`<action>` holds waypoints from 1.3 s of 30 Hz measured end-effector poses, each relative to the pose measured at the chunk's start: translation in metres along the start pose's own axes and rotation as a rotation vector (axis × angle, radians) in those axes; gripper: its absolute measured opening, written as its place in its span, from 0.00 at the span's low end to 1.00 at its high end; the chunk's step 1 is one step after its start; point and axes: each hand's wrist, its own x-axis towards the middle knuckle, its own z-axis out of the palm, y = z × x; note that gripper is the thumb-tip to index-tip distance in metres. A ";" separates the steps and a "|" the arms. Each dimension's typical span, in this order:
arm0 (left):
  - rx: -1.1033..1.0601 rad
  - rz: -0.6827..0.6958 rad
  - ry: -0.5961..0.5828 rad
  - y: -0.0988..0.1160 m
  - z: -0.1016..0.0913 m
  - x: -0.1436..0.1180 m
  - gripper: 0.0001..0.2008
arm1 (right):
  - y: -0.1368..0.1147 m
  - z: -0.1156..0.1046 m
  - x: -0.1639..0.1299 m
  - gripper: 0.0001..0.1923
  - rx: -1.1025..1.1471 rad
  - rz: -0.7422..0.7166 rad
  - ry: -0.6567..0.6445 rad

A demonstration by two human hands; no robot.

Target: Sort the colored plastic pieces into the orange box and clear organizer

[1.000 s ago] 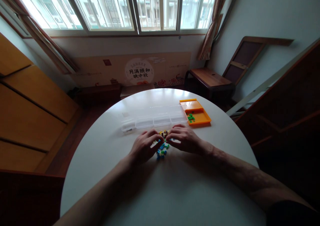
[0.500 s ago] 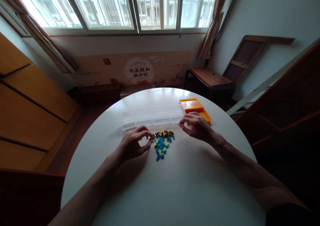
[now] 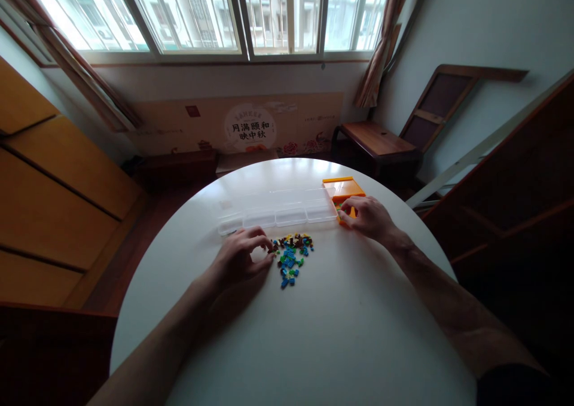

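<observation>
A heap of small toy building bricks point(image 3: 289, 259), blue, green, brown and yellow, lies loose on the white round table point(image 3: 314, 334). My left hand point(image 3: 244, 253) rests at the heap's left edge, thumb and fingers curved and apart, the tips beside brown bricks. My right hand point(image 3: 365, 216) is over the near compartment of an orange box point(image 3: 344, 180). Its thumb and fingertips are pinched together at the box's left side, with a small green brick point(image 3: 339, 213) at the tips. Part of the box is hidden behind that hand.
Behind the heap stands a long clear plastic case point(image 3: 278, 205) with several compartments, its right end against the orange box. Beyond the table are a wooden stool point(image 3: 379, 138), a printed panel point(image 3: 296, 119) under the window, and a yellow wooden cabinet point(image 3: 54, 197) at left.
My right hand has moved right with the green brick, from beside the heap to the orange box. My left hand has barely moved.
</observation>
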 end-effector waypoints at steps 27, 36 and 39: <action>-0.016 0.068 0.131 0.008 0.012 0.007 0.06 | -0.016 0.003 -0.002 0.02 0.010 0.029 -0.007; 0.106 -0.121 0.245 0.006 0.003 0.010 0.07 | -0.023 0.005 -0.002 0.14 0.020 -0.075 -0.013; 0.142 -0.279 0.343 0.001 -0.002 0.011 0.09 | -0.025 0.006 -0.002 0.11 -0.010 -0.065 -0.033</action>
